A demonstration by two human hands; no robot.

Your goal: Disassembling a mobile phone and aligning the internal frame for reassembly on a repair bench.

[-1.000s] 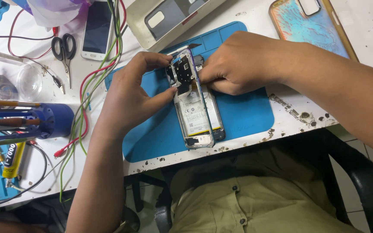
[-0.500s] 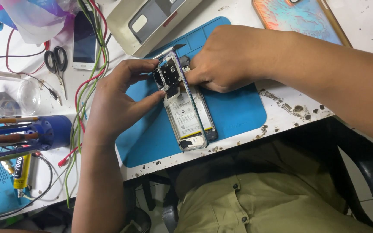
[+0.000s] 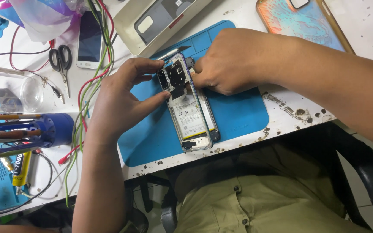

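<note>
Right now the opened phone lies face down on the blue mat, back cover off, battery and boards showing, its long side running away from the table edge. That flat, steady bed looks chosen so the small parts up top can be worked without the body sliding.

Left hand comes in from the mat's left side, wrist low, forefinger curled over the phone's top corner and thumb pressed against its left rim, pinching the frame to brace it. Right hand reaches across from the mat's right, knuckles up, fingers folded down onto the phone's upper right edge near the camera end; whether a tool sits under those fingertips I cannot tell, they hide it.

A thin metal blade lies just above the phone on the mat. Scissors and another phone rest well left of the mat, beyond a run of coloured wires.
</note>
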